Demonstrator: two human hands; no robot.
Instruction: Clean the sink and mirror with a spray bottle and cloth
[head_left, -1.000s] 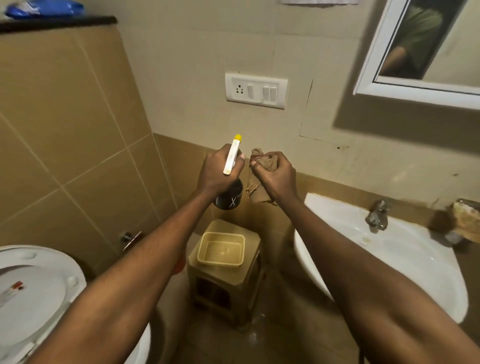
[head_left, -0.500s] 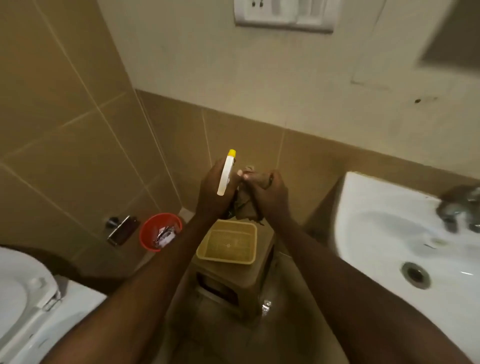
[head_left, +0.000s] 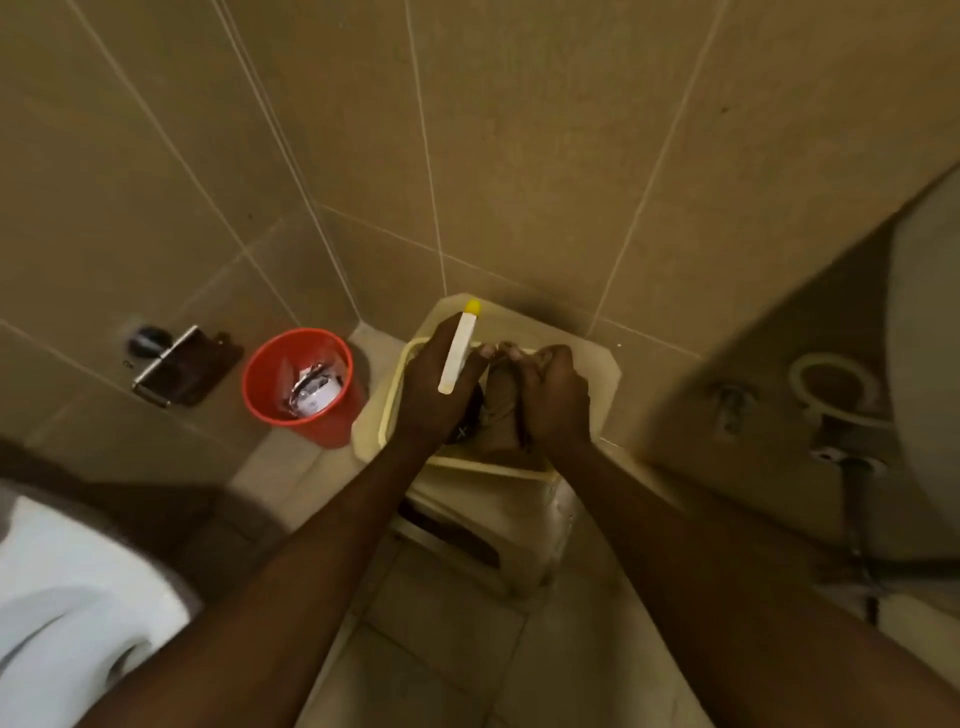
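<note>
Dropped lower over stool (head_left: 582, 353) at centre; left hand (head_left: 436, 395) gripping spray bottle (head_left: 458, 347), right hand (head_left: 553, 397) clutching cloth (head_left: 501, 397); red bin (head_left: 304, 387) left, tan tiles all round.

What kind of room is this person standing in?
Most likely a small bathroom. A white toilet sits at lower left, the underside of a sink with its drain pipe shows at right, and tiled walls meet in the corner above a red bin.
</note>
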